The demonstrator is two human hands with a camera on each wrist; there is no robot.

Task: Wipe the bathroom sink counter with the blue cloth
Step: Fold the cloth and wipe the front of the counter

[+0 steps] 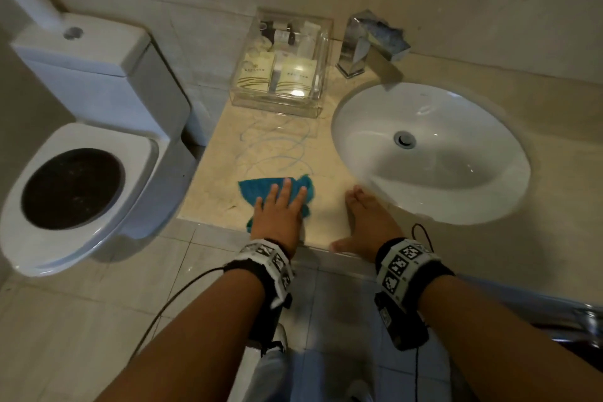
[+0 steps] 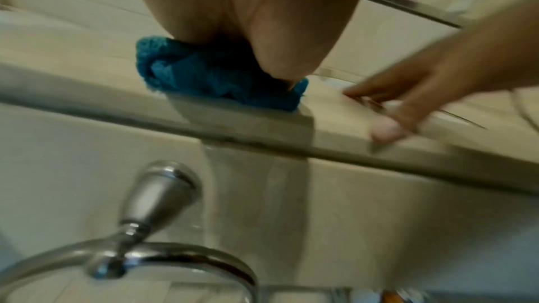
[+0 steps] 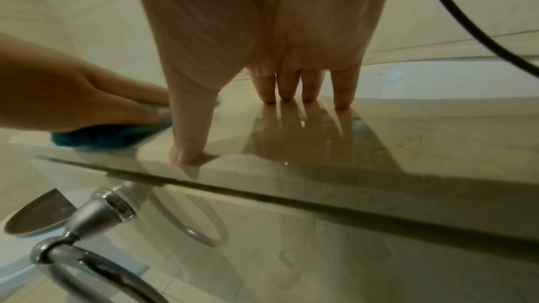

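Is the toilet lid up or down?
Up. The toilet shows its seat ring and the dark open bowl, with no lid covering them.

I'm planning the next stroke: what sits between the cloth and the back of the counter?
The clear amenity tray stands against the wall behind the blue cloth; blue scribbles mark the counter between them.

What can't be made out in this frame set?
- Blue cloth: its middle lies under the left hand, head view.
- Left fingers: hidden behind the palm, left wrist view.
- Printing on the packets in the clear tray: too small, head view.
- Toilet: only a sliver in the right wrist view, cut by the edge.
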